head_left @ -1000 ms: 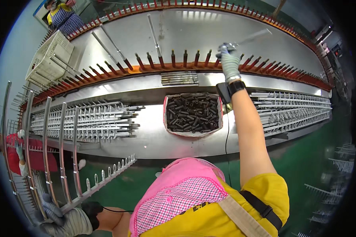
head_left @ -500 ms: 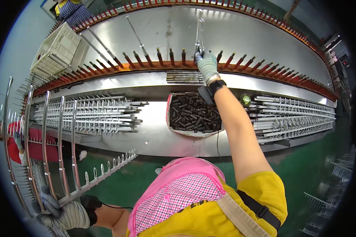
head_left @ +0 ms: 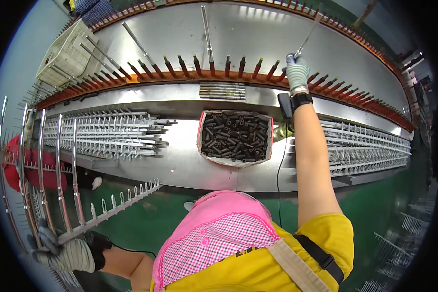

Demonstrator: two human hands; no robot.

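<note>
At the lower left my left hand (head_left: pixel 70 253), in a striped knit glove, is closed around the end of a pale metal rack bar (head_left: pixel 109 214). Several shiny metal tubes (head_left: pixel 60 170) stand up from that bar, and small upright loops line its other part. My right hand (head_left: pixel 297 75), gloved too, reaches over the line's near edge with its fingers wrapped round a slim metal tube (head_left: pixel 308 36), slightly blurred and tilted right. Beside it runs a row of red pegs with dark tips (head_left: pixel 242 67). One shiny tube (head_left: pixel 207 34) stands on a peg left of this hand.
An open box of short black sleeves (head_left: pixel 234 138) sits on the metal bench, a green-capped roll-like object (head_left: pixel 282 131) beside it. Racks with loops (head_left: pixel 97 136) lie stacked left and right (head_left: pixel 365 146). A white crate (head_left: pixel 65 53) stands far left. Another person in red (head_left: pixel 39 165) is at the left.
My right hand has moved right, leaving a tube standing on a peg behind it. The peg row has shifted left. My left hand and its rack have drifted slightly left.
</note>
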